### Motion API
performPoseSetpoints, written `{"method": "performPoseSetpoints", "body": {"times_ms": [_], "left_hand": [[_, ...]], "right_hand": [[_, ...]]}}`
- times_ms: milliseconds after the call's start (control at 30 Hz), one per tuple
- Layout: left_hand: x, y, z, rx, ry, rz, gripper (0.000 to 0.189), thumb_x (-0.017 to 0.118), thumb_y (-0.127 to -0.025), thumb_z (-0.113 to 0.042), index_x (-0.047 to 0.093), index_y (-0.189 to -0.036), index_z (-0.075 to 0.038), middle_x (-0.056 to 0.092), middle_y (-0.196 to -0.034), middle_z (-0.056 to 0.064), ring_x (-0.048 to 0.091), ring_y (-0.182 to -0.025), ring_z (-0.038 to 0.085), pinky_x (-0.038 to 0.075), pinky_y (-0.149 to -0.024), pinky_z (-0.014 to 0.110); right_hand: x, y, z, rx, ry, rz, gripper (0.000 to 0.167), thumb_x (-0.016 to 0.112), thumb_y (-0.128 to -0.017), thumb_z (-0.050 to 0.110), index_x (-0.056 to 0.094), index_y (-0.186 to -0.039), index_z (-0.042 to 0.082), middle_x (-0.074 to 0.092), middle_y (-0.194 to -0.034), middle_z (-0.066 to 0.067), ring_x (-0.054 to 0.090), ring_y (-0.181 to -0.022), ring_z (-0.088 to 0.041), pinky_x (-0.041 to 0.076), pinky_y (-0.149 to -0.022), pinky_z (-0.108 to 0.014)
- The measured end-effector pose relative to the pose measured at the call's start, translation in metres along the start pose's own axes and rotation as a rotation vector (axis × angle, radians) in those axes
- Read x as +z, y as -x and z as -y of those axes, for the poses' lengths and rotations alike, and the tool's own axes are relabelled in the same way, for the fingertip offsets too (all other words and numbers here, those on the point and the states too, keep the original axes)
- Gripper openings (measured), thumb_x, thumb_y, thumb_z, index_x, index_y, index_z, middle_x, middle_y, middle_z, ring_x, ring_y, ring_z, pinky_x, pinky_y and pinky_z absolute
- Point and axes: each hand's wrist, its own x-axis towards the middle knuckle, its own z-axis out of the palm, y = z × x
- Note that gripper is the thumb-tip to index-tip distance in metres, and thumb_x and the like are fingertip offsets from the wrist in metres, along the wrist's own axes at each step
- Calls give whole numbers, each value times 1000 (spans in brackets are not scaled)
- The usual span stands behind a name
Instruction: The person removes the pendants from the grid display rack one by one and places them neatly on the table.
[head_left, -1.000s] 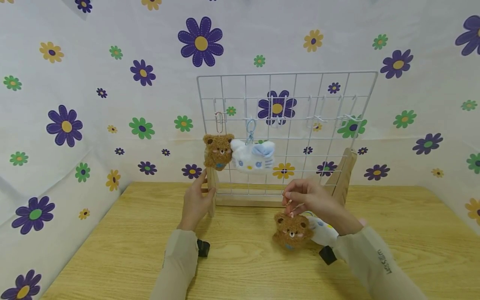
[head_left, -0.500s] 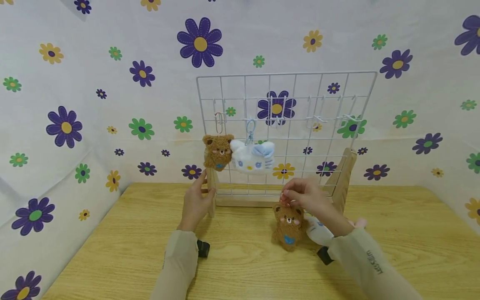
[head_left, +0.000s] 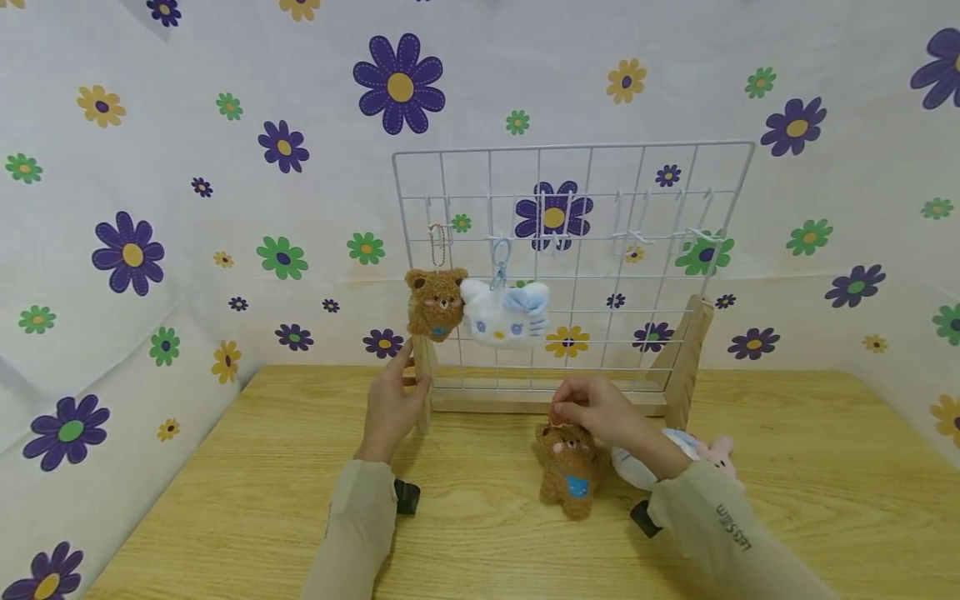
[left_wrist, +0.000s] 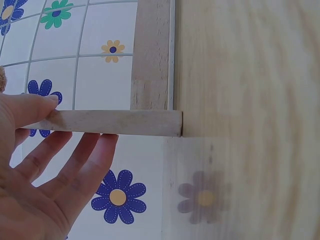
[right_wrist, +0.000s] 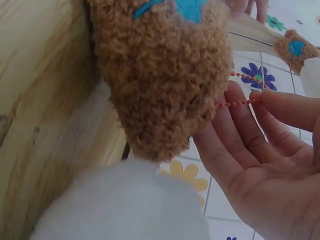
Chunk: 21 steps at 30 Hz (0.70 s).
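My left hand grips the left wooden leg of the rack, thumb on one side and fingers on the other. With my right hand I pinch the reddish bead chain of a brown plush bear keychain. This bear has a blue pouch on its front and hangs upright close over the table. On the white wire grid another brown bear keychain hangs at the left by its chain. Beside it hangs a white cat-head plush keychain on a blue ring.
Behind my right wrist, a white plush and a pink plush lie on the wooden table. Several white hooks sit along the grid's upper part. A flower-patterned cloth covers the back and sides.
My right hand has moved slightly left and down with the bear, which has turned from tilted to upright, showing its pouch. More of the pink plush shows. The left hand stays put.
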Motion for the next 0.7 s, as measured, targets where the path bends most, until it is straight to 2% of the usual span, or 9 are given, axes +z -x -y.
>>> {"method": "performPoseSetpoints", "body": {"times_ms": [133, 300, 467, 567, 700], "left_hand": [[0, 0, 0, -4, -5, 5, 63, 69, -93, 1, 43, -150, 5, 63, -127, 30, 71, -91, 41, 63, -71, 46], [0, 0, -1, -13, -3, 7, 63, 69, -93, 0, 43, -151, 4, 62, -127, 29, 71, -92, 41, 62, -72, 46], [-1, 1, -1, -8, 2, 3, 63, 69, -92, 1, 43, -150, 4, 62, -127, 30, 71, -91, 41, 62, -71, 46], [-1, 1, -1, -8, 2, 1, 63, 69, -92, 2, 44, -150, 4, 63, -127, 30, 71, -90, 41, 63, -70, 46], [0, 0, -1, -6, -1, 2, 63, 69, -92, 2, 45, -150, 4, 63, -126, 30, 71, -90, 41, 63, -70, 46]], "right_hand": [[-5, 2, 3, 25, -5, -17, 12, 54, -100, -7, 64, -101, -15, 71, -94, -20, 70, -91, -36, 61, -80, -38], [-14, 2, 7, 25, -55, -55, 18, 53, -100, -7, 59, -111, -21, 68, -101, -26, 69, -95, -39, 61, -83, -39], [-25, 0, 12, -5, -46, -99, 19, 53, -100, -8, 58, -111, -22, 67, -102, -30, 71, -89, -35, 62, -79, -40], [-30, 1, 16, 24, -58, -130, 22, 53, -101, -5, 58, -115, -21, 68, -106, -30, 72, -89, -32, 62, -79, -39], [-36, 2, 21, 54, -95, -173, 26, 55, -101, -2, 58, -119, -20, 68, -109, -28, 72, -88, -21, 61, -80, -35]]}}
